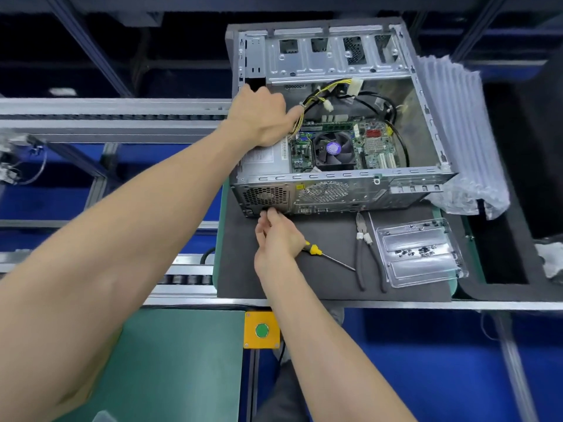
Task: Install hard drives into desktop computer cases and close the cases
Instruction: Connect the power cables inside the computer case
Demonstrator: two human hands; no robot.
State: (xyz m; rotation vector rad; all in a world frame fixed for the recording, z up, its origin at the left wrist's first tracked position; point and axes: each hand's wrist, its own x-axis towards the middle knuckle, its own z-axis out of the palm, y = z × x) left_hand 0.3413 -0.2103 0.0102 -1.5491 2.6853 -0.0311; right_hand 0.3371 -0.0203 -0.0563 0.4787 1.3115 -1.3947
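Hands steadied open grey metal computer case [335, 178] on dark foam mat's [304, 284] far edge: left hand [262, 117] curled inside, grip unclear; right hand [277, 236] pinched rear panel, probably bracing it. No hard drive seen.

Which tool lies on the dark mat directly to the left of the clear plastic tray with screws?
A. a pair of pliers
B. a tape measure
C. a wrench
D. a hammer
A: the pair of pliers lies on the dark mat just left of the clear plastic tray, with the screwdriver farther left.
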